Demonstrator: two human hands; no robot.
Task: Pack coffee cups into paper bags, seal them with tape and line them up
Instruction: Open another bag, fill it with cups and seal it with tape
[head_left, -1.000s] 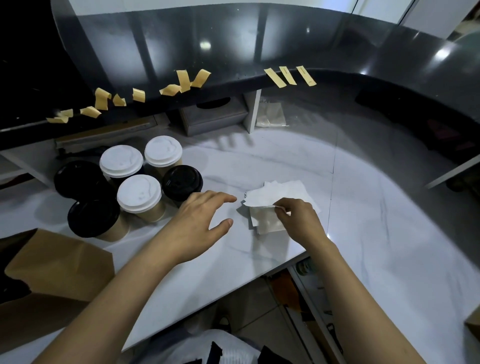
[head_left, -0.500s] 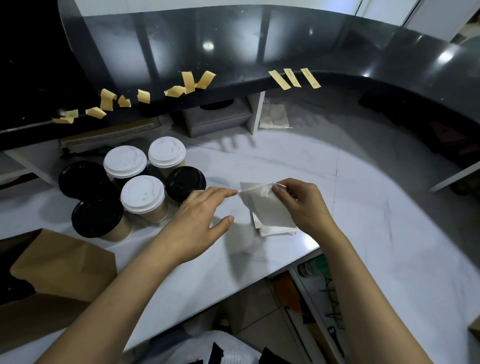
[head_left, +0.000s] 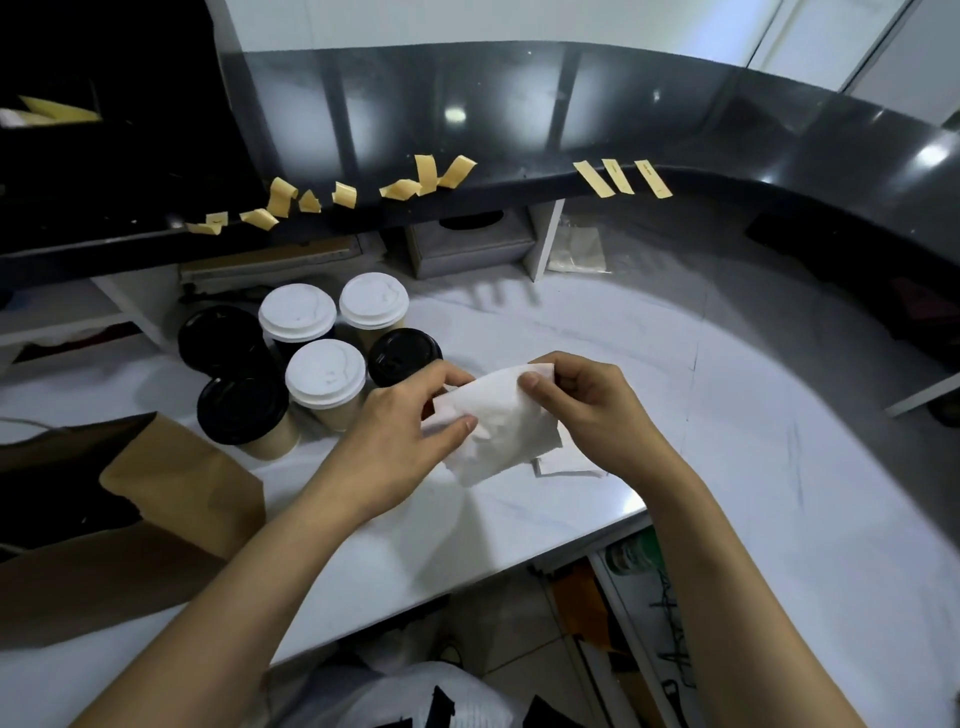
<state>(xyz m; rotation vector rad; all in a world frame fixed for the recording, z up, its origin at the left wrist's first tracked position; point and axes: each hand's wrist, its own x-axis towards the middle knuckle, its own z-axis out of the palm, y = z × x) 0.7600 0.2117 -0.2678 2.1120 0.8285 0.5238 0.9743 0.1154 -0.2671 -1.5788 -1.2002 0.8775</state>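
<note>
A white paper napkin (head_left: 496, 426) is held above the white marble counter (head_left: 753, 467) by both hands. My left hand (head_left: 400, 431) pinches its left edge and my right hand (head_left: 587, 400) pinches its top right corner. More white napkins (head_left: 566, 465) lie on the counter under it. Several paper coffee cups stand to the left, some with white lids (head_left: 324, 371) and some with black lids (head_left: 241, 408). A brown paper bag (head_left: 130, 519) lies at the left. Several strips of tan tape (head_left: 618, 176) hang from the black ledge.
A raised black ledge (head_left: 779, 171) curves around the back and right of the counter. A grey box (head_left: 470, 249) and a clear plastic sleeve (head_left: 576, 252) sit under it. Shelves with clutter (head_left: 639, 597) show below the counter's front edge.
My right hand has lifted a napkin off the pile on the counter. My left hand has come in and taken hold of its left edge.
</note>
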